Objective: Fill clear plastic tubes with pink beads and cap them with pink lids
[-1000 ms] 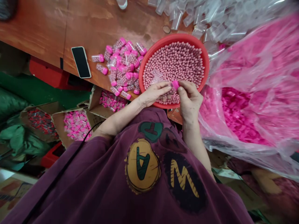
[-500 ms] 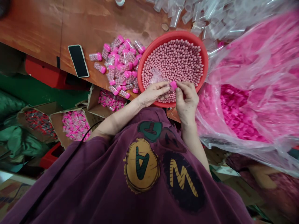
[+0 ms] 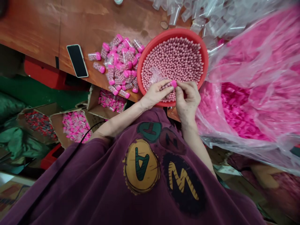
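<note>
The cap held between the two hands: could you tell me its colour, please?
The cap is bright pink, best seen in the head view.

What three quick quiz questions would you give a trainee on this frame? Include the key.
1. True or false: the phone lies inside the red bowl.
2. What do the left hand and right hand hold together over the bowl? A) pink-capped vial B) spoon C) green cloth
3. Fill in: the pile of capped vials lies on the table to the person's ___ of the bowl.
Key: 1 false; 2 A; 3 left.
</note>
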Demonstrator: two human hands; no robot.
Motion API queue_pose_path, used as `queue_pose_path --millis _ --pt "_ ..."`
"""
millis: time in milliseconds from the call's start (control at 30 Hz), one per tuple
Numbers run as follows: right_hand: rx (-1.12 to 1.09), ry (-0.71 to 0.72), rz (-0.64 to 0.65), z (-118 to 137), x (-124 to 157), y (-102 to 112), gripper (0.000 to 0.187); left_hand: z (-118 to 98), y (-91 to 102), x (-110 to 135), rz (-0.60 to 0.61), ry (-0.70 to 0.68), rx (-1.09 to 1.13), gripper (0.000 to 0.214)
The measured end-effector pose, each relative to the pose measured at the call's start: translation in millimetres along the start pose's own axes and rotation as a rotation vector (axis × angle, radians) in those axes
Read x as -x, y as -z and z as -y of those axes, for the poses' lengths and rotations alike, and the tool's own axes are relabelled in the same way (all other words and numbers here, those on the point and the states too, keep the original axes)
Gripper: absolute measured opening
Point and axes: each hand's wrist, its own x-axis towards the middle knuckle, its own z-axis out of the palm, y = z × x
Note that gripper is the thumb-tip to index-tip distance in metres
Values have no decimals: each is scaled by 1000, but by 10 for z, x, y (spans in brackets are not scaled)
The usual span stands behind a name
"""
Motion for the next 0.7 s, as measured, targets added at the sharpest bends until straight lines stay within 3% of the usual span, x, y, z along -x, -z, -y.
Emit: queue_pose_path --millis 67,167,267,367,433,533,633,700 --pt "5 26 36 20 -6 -10 26 -12 -52 13 -15 30 73 3" --pt "-37 6 113 -53 34 -42 33 -48 -69 7 -67 104 159 12" --pt "-214 -134 17 -232 108 -98 51 -100 -14 3 -90 102 128 10" --pt "-309 -260 -54 -307 140 -108 50 -129 69 20 -65 61 31 9" --pt "-213 -243 -5 -225 122 -57 44 -126 109 34 -57 22 -21 13" --pt "55 -110 185 0 79 54 44 -101 109 52 -59 -5 -72 24" --pt "265 -70 357 139 88 72 67 -60 44 70 -91 -1 -103 26" --pt "345 -88 365 138 121 10 81 -27 -10 85 -132 -5 -115 26"
